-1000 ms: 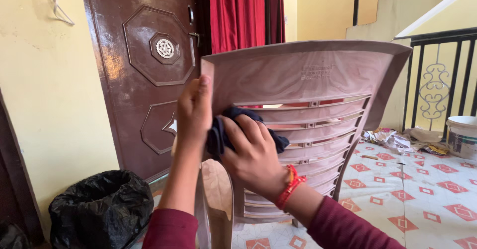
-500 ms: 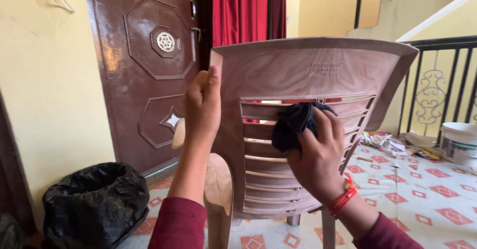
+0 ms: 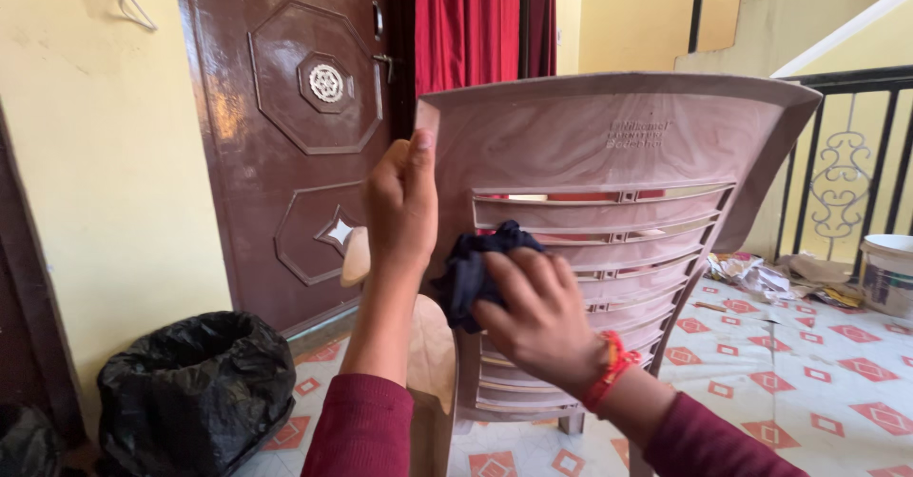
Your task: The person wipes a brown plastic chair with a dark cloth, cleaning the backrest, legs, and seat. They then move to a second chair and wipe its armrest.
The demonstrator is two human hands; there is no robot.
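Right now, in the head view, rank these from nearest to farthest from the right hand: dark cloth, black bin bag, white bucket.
1. Dark cloth: under the right hand, against the chair back.
2. Black bin bag: lower left, by the door.
3. White bucket: far right, by the railing.

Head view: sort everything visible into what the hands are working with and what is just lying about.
In use:
- plastic chair, its back gripped at the edge by the left hand
- dark cloth, pressed against the chair's slats by the right hand

Lying about:
- black bin bag
- white bucket
- crumpled papers on the tiled floor
- brown door
- red curtain
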